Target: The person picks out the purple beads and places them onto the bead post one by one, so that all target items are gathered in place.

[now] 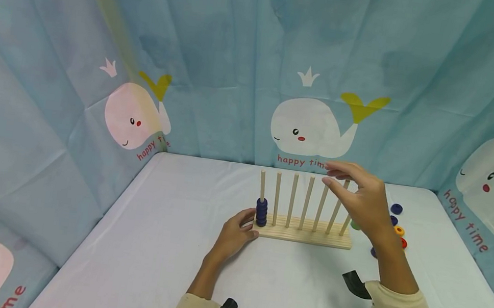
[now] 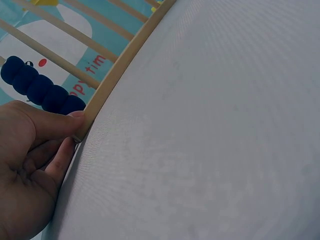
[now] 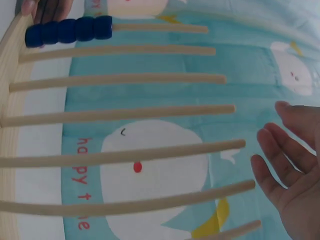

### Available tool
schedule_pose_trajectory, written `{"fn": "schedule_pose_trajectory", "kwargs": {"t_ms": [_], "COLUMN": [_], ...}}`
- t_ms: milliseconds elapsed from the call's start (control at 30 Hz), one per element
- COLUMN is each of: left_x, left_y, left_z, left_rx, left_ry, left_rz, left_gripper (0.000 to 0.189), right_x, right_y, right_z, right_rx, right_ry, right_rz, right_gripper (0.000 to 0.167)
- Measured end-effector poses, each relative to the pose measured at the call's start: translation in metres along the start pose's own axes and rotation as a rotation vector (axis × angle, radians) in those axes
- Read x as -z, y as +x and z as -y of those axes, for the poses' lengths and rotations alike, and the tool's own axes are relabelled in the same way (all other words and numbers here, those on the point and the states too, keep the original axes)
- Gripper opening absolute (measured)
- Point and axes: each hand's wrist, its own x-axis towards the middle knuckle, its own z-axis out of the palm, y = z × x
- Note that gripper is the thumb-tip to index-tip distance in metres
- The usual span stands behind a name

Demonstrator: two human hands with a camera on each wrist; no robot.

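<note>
A wooden peg stand point(image 1: 301, 237) with a row of upright pegs rests on the white table. Several dark blue beads point(image 1: 261, 212) are stacked on its leftmost peg; the other pegs carry no beads. At the left end of the base, my left hand point(image 1: 234, 232) pinches the wood, its thumb point(image 2: 65, 125) on the front side. My right hand point(image 1: 364, 199) is raised near the tops of the right-hand pegs. Its fingers are apart and relaxed, and the right wrist view shows nothing between them.
To the right of the stand lie loose beads: blue point(image 1: 396, 209), yellow point(image 1: 399, 231), red point(image 1: 403, 243) and green point(image 1: 355, 225), some partly behind my right arm. A blue curtain point(image 1: 229, 69) printed with whales hangs behind the table point(image 1: 161, 246) and at its sides.
</note>
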Motion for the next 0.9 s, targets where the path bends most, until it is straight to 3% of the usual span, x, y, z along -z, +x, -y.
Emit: {"fn": "schedule_pose_trajectory", "kwargs": {"t_ms": [533,900], "left_x": [-0.001,-0.001], "left_y": [0.0,0.001], "left_z": [0.002,0.001], "left_rx": [-0.003,-0.003], "left_ry": [-0.002,-0.009], "left_rz": [-0.013,-0.012], "left_gripper": [0.064,0.063], "right_x": [0.038,0.054], "right_y": [-0.022,-0.051], "right_z": [-0.021,-0.042], "right_rx": [0.002,-0.16], "right_ry": [-0.04,-0.063], "right_rz": [-0.084,-0.058], "right_gripper": [0.049,0.043]}}
